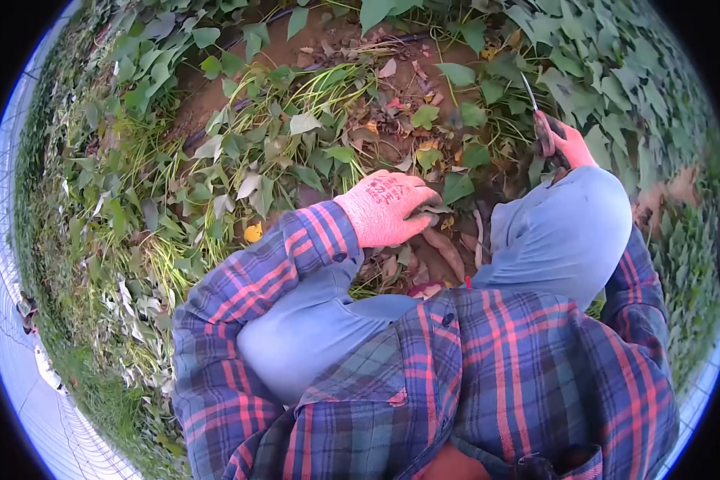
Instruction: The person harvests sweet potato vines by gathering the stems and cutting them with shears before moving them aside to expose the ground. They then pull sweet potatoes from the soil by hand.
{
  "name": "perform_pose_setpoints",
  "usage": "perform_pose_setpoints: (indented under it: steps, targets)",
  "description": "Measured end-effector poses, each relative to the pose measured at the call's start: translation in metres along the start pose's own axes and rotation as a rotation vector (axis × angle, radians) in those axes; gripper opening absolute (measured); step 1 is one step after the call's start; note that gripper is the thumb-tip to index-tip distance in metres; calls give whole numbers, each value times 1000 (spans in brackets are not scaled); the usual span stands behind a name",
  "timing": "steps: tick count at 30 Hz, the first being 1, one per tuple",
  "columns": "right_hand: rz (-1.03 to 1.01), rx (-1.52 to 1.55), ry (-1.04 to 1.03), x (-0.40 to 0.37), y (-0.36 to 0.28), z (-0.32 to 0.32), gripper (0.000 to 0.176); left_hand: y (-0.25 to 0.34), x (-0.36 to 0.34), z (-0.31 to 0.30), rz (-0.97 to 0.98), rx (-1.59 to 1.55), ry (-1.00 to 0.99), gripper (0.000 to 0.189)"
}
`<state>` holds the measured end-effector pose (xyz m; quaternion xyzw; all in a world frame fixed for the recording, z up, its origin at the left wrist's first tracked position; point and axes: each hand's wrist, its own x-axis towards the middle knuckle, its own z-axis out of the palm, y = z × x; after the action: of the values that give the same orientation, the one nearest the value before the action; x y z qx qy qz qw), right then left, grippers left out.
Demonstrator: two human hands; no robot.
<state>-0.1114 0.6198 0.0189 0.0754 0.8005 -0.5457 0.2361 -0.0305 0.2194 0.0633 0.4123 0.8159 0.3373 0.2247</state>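
My left hand (388, 210), in a pink glove with dark-coated fingertips, reaches low over the soil between my knees. Its thumb and fingers are apart, with a grey-green leaf near the fingertips. Just below it lies a long, brownish sweet potato (444, 252), partly covered by leaves. On the other side, beyond my right knee, my right hand (568, 146) wears a matching glove and is closed round the red handle of a knife (533, 94). The thin blade points up and away from me among the vines. Part of the handle is hidden by the fingers.
Pulled vines with pale stems (312, 96) lie in a heap ahead and to the left. Dense green leaves (616, 80) stand on the right. Bare brown soil (196, 100) and dry leaves (380, 128) show between. A purplish-pink piece (426, 290) lies near my lap.
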Motion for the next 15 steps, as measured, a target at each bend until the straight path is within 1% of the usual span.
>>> perform_pose_setpoints:
  steps: [1, 2, 3, 4, 5, 6, 8, 9, 10, 12, 13, 14, 15]
  targets:
    - [8, -90, 2, -12, -19, 3, 42, 4, 1, 5, 36, 109, -8, 36]
    - [17, -181, 0, -27, -39, 7, 45, 8, 2, 7, 43, 111, 6, 36]
    - [16, -191, 3, -44, -58, 13, 45, 11, 4, 9, 77, 113, -1, 36]
    - [83, -350, -28, -62, -74, 19, 46, 14, 5, 11, 110, 113, -12, 36]
    - [150, -505, -60, -73, -85, 20, 47, 16, 5, 13, 88, 163, -75, 36]
    - [155, -498, -60, -81, -88, 16, 47, 16, 4, 18, 89, 162, -84, 36]
    - [-23, -475, 70, -93, -83, 6, 48, 11, 0, 33, 61, 147, -141, 35]
    - [-130, -526, 92, -94, -76, -1, 48, 7, -3, 43, 101, 194, -108, 35]
    - [-121, -506, 108, -95, -69, -7, 48, 3, -2, 51, 124, 162, -125, 34]
    - [83, -377, 100, -91, -60, -22, 40, 5, 8, 54, 73, 166, -221, 33]
    - [188, -386, 60, -87, -44, -34, 39, 4, 15, 57, 78, 160, -221, 32]
    - [197, -373, 58, -81, -27, -42, 39, 4, 26, 56, 77, 158, -237, 32]
    - [143, -315, 76, -78, -8, -47, 38, 5, 36, 56, 111, 161, -211, 32]
